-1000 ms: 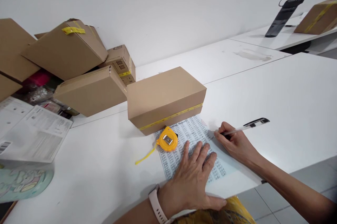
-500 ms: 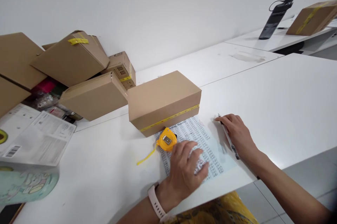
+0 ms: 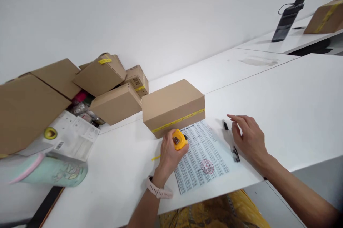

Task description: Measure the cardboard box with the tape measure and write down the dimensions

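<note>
My left hand (image 3: 170,149) is closed around a yellow tape measure (image 3: 179,139), thumb on its right side. A short end of yellow tape sticks out to the left of the hand. Under and right of it lies a printed sheet (image 3: 199,160) with rows of text and a red round stamp. A closed cardboard box (image 3: 174,104) with yellow tape along its side stands just behind the tape measure. My right hand (image 3: 249,137) is open, fingers apart, beside a clear pen with black ends (image 3: 235,153) that lies on the table right of the sheet.
Several cardboard boxes (image 3: 115,103) are piled at the left, near a white package with an avocado picture (image 3: 76,135). A mint-green tumbler (image 3: 63,171) stands at the lower left. At the back right are a dark bottle (image 3: 286,22) and another taped box (image 3: 325,17).
My left hand has moved from above the sheet onto the tape measure and grasped it. My right hand has let go of the pen. The view has shifted, showing more at the left.
</note>
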A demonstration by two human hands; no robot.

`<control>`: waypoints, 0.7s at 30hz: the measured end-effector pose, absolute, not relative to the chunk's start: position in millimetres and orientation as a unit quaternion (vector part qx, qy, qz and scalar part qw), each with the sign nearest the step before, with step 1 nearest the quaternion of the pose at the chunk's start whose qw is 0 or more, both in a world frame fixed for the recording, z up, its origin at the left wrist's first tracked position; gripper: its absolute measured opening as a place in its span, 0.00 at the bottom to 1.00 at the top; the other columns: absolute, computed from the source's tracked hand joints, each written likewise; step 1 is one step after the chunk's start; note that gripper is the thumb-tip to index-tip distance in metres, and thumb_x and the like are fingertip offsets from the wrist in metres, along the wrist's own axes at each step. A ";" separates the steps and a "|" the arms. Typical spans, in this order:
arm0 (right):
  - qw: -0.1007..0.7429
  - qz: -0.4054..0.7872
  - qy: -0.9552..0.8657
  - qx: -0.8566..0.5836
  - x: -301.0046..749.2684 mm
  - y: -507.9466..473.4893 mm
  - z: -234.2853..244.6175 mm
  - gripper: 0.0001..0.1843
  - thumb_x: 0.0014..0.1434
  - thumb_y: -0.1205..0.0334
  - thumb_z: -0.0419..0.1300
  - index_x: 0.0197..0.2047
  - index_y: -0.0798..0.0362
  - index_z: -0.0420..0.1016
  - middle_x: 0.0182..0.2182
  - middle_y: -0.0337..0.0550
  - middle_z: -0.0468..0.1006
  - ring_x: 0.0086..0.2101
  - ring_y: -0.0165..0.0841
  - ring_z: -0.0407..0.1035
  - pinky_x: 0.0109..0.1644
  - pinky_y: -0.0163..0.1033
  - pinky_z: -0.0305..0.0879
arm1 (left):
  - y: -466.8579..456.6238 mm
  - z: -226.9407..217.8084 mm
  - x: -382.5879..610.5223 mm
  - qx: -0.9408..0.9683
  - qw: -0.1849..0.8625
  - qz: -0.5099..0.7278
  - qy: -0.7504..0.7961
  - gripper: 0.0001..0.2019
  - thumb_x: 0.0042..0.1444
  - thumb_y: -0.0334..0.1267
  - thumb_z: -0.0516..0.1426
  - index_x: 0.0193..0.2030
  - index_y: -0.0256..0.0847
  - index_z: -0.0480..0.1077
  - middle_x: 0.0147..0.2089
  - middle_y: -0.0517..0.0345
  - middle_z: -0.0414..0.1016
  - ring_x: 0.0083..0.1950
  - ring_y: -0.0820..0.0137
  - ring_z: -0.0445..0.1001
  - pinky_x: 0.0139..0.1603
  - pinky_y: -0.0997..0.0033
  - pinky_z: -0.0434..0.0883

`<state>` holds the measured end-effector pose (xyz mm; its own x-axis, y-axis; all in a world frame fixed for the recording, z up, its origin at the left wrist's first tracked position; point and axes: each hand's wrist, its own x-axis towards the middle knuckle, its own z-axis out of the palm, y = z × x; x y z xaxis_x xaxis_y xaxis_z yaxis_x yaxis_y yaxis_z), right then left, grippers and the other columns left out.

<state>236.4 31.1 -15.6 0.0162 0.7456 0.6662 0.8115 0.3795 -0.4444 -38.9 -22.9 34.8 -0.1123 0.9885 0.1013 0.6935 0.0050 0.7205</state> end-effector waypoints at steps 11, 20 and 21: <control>0.306 0.679 -0.576 -0.336 170.1 4.0 79.3 0.35 0.64 0.31 0.45 0.38 0.52 0.80 0.37 0.48 0.78 0.40 0.38 0.68 0.46 0.45 0.62 | -43.2 88.5 -25.9 0.503 0.596 0.482 0.400 0.22 0.62 0.55 0.55 0.46 0.36 0.73 0.40 0.47 0.79 0.37 0.65 0.75 0.32 0.71 0.64; 0.405 0.679 -0.494 -0.361 167.1 72.1 117.0 0.21 0.55 0.43 0.66 0.29 0.54 0.72 0.26 0.39 0.68 0.27 0.29 0.59 0.32 0.38 0.57 | -25.6 127.3 -86.9 0.488 0.520 0.509 0.482 0.25 0.52 0.55 0.63 0.47 0.35 0.75 0.41 0.47 0.79 0.36 0.66 0.74 0.31 0.72 0.67; 0.447 0.653 -0.484 -0.374 172.1 89.2 124.8 0.20 0.56 0.45 0.65 0.27 0.53 0.70 0.25 0.38 0.67 0.26 0.29 0.58 0.30 0.37 0.57 | -19.5 136.4 -103.1 0.484 0.504 0.517 0.494 0.24 0.52 0.54 0.63 0.46 0.35 0.75 0.42 0.48 0.80 0.36 0.66 0.75 0.31 0.72 0.67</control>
